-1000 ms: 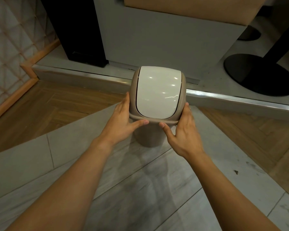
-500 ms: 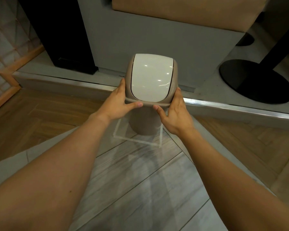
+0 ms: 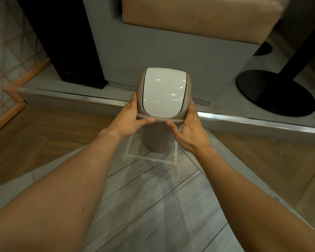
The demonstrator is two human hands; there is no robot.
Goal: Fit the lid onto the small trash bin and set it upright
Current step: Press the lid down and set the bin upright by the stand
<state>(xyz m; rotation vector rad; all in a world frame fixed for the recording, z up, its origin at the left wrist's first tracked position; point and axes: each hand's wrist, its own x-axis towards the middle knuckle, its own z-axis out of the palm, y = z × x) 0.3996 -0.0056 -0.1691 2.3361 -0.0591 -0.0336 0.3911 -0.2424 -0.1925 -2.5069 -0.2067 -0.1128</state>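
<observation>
Bin [image 3: 157, 140] and lid [image 3: 164, 93] sit together as one piece, upright on the grey plank floor [image 3: 153, 206], its base inside a square of pale tape [image 3: 149, 159] just short of the raised step with a metal edge [image 3: 253, 120]. The lid, a taupe frame around a glossy white swing flap, appears fully seated on the rim, with no visible gap along the near edge. The left hand [image 3: 129, 120] and right hand [image 3: 189, 128] clasp the lid's lower edge from opposite sides, thumbs laid along the front lip and fingers [image 3: 134, 100] wrapped up the flanks, closed against the plastic. Holding at the seam rather than the body lets the person press the lid down evenly and steer the whole bin at once, and the symmetric grip keeps it from tipping. The tape square seems to mark the intended spot, which would explain the careful centring. Whether the base bears its full weight on the floor cannot be told from this angle. The task looks nearly complete; what remains is probably letting go without nudging the light bin.
</observation>
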